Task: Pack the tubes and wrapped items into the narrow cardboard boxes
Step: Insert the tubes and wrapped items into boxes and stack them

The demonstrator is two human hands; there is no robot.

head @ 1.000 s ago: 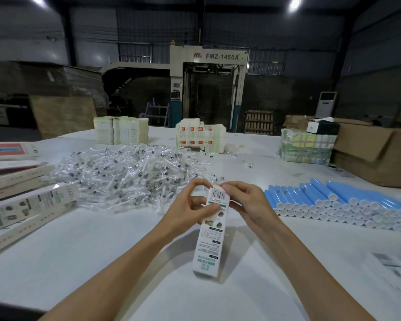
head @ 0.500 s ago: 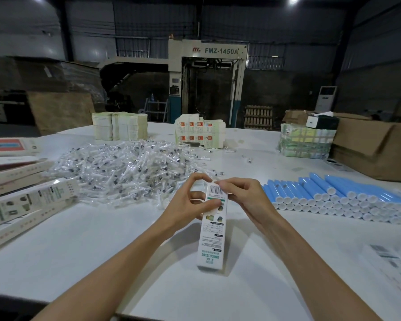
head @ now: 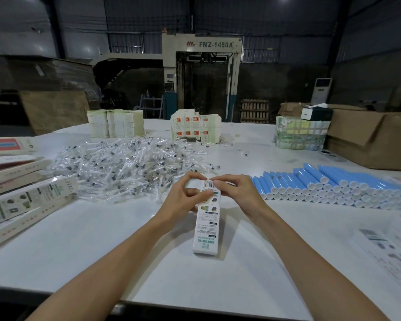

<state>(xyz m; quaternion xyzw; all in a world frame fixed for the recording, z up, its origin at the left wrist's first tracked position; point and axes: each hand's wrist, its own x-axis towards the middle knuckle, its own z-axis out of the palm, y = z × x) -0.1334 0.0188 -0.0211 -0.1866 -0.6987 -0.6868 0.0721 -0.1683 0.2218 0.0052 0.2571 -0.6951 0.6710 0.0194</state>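
A narrow white cardboard box with green print stands tilted on the white table, its lower end on the surface. My left hand grips its upper part from the left, thumb on the front. My right hand pinches the top flap by the barcode from the right. A big heap of clear-wrapped items lies behind my left hand. Rows of blue tubes with white caps lie to the right. What is inside the box is hidden.
Closed narrow boxes lie stacked at the left edge. Flat printed carton blanks lie at the right. Stacks of folded cartons and a taped bundle stand at the back; brown cardboard boxes at far right.
Both hands and the box have stayed almost in place. The fingers of both hands have closed in a little on the box's top flap.
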